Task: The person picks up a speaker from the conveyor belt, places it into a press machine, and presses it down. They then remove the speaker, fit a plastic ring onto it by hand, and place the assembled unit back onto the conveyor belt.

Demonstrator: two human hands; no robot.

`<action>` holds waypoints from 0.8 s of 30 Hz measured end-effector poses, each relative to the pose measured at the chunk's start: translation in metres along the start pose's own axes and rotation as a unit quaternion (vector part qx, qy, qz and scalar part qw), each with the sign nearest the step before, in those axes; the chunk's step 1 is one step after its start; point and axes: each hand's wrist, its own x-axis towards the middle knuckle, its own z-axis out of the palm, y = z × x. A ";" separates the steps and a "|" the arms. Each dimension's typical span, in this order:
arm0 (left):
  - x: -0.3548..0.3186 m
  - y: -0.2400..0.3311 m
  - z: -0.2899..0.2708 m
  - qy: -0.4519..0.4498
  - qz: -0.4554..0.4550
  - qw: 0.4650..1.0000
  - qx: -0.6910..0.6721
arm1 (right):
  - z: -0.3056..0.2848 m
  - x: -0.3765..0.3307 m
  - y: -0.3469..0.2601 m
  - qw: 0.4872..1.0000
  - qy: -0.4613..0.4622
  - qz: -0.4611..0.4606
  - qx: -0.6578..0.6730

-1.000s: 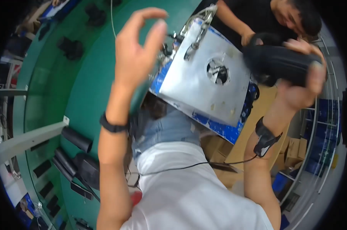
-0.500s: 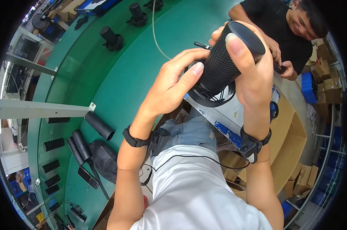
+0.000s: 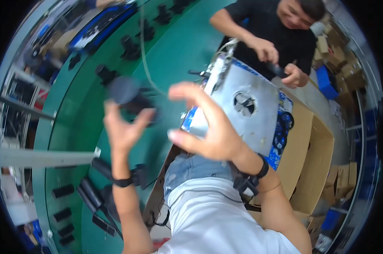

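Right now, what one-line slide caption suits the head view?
Left hand holding a blurred black cylinder over a green bench, right hand open.

The cylinder (image 3: 126, 91) at ten o'clock is black; bench (image 3: 162, 63) at eleven, green; plate (image 3: 263, 97) at two, silver; carton (image 3: 293, 178) at four, tan; shirt (image 3: 212, 211) at six, white.

The person wears a white shirt (image 3: 219, 222) and faded blue jeans (image 3: 195, 171). Black straps (image 3: 123, 182) bearing boxy black modules (image 3: 245, 185) circle both wrists. A thin dark cable (image 3: 208, 190) crosses the shirt.
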 end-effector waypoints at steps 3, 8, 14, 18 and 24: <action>0.011 -0.149 -0.072 0.184 -0.043 0.982 -0.001 | -0.019 -0.050 -0.032 0.927 -0.167 -0.075 0.326; 0.004 -0.282 -0.119 0.283 -0.189 0.927 0.157 | -0.032 -0.071 -0.093 0.803 -0.185 -0.378 0.421; -0.010 -0.318 -0.113 0.295 -0.343 0.855 0.253 | -0.015 -0.064 -0.085 0.825 -0.085 -0.453 0.328; -0.014 -0.315 -0.134 0.314 -0.309 0.861 0.255 | -0.010 -0.058 -0.068 0.826 -0.151 -0.471 0.271; 0.018 -0.286 -0.144 0.309 -0.259 0.902 0.154 | -0.010 -0.050 -0.065 0.815 0.024 -0.520 0.253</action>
